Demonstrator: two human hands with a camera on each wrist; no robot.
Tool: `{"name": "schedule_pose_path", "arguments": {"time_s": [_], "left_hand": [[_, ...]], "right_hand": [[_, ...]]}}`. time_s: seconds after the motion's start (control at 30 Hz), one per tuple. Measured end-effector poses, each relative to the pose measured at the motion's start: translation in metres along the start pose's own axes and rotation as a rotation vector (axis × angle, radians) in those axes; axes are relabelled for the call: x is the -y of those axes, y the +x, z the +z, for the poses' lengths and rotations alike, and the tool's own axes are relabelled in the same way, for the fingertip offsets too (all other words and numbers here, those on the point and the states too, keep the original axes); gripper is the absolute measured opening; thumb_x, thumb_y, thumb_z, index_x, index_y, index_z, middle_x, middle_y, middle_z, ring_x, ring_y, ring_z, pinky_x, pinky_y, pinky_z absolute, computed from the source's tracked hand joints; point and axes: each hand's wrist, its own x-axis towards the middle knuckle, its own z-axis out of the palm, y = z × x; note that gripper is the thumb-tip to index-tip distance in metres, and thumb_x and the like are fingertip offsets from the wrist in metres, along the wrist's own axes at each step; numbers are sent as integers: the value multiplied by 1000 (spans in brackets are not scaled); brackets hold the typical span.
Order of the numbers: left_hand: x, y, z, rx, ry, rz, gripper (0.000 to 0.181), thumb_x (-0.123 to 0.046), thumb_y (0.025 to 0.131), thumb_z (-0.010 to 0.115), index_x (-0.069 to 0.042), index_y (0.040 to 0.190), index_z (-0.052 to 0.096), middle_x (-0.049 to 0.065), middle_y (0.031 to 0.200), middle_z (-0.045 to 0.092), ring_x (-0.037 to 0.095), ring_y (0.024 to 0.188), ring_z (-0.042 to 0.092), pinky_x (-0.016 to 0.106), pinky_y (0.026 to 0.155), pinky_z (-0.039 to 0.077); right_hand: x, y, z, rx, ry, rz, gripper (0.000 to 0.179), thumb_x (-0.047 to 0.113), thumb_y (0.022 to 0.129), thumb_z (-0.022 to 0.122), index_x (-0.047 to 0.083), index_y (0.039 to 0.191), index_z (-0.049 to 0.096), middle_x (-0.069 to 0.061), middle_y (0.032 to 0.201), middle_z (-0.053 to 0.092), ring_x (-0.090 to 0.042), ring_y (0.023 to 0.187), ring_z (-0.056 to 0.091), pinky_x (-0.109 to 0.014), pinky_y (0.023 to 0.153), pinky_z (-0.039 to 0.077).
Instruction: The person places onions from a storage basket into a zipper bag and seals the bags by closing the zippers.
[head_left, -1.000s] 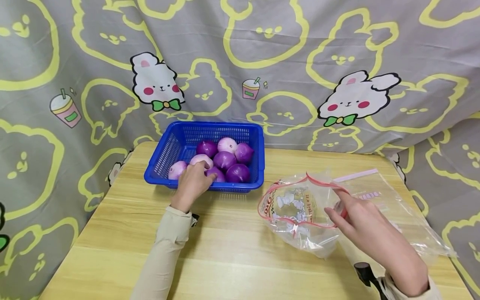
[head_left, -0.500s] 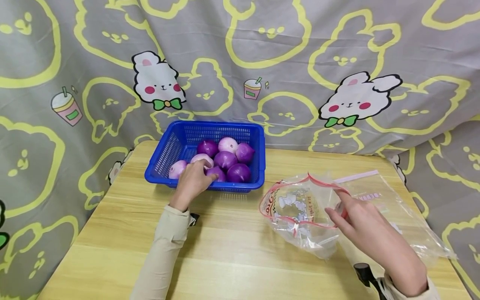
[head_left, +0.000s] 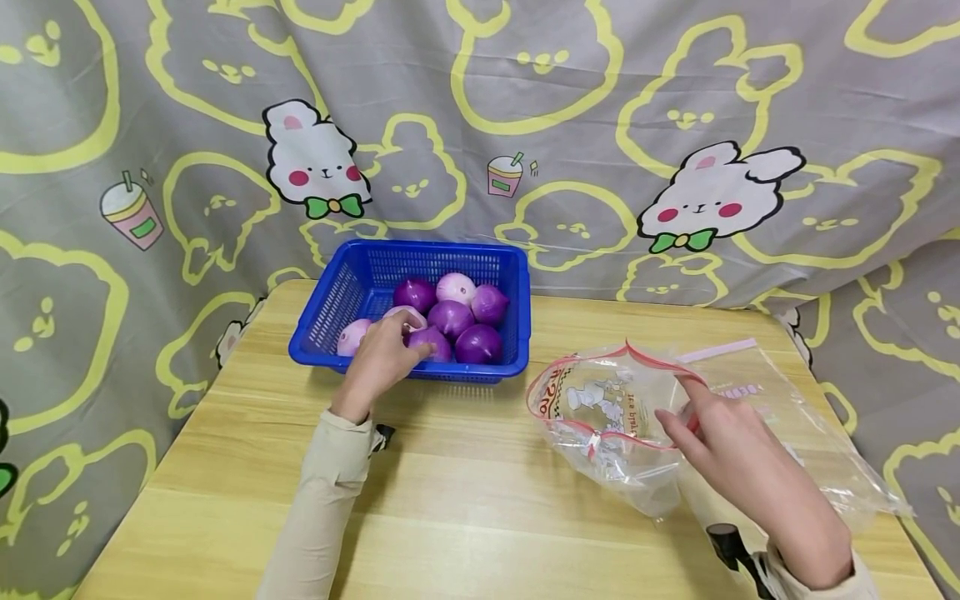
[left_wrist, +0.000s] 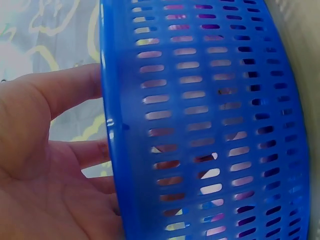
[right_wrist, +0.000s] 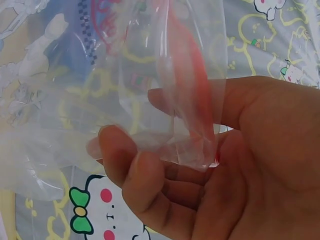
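Onions (head_left: 452, 319) are purple and pinkish, the basket (head_left: 427, 260) blue, the bag (head_left: 611, 417) red-edged, the curtain (head_left: 558, 158) yellow-patterned grey.

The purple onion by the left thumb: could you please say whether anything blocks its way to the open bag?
Yes: right of the purple onion sits a darker onion, then the blue basket's right wall. Past that rim, nothing visible blocks the way over the table to the clear bag.
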Motion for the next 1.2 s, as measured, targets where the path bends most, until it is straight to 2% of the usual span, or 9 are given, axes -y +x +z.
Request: {"name": "schedule_pose_path", "arguments": {"time_s": [0.43,0.5,0.73,1.0,1.2], "left_hand": [[-8,-3,-10,-28,25,-5,36,-18,84,79,-2,113,65,18,103,65,33,94,57,45,79,46],[-10,-4,-11,-39,26,3,37,-17,84,79,-1,114,65,19,104,65,34,96,57,46,80,46],[-11,-5,-12,-84,37,29,38,-15,82,80,-1,114,65,19,107,66,35,100,59,48,84,48],[-12,-4,-13,-97,32,33,39,-14,82,80,1,115,65,20,109,65,34,101,58,48,86,48],[-17,-6,-15,-114,4,65,40,-12,82,79,2,116,64,19,109,64,33,102,58,48,88,49]], "right_hand": [[-2,1,2,-23,-16,-21,27,14,95,64,-1,115,54,12,63,52,-2,54,46,-27,53,41],[-2,1,2,-19,-16,-19,28,14,95,64,-2,115,54,11,63,52,-2,54,46,-27,53,41],[-3,1,2,-9,-13,-30,47,13,95,64,-12,131,47,12,64,52,-1,53,44,-26,52,41],[-3,1,2,-14,-19,-34,47,12,94,65,-11,131,47,12,62,51,-1,52,44,-26,52,41],[-3,0,3,-6,-20,-18,46,13,95,65,-10,131,47,12,63,51,-1,53,44,-27,52,41]]}}
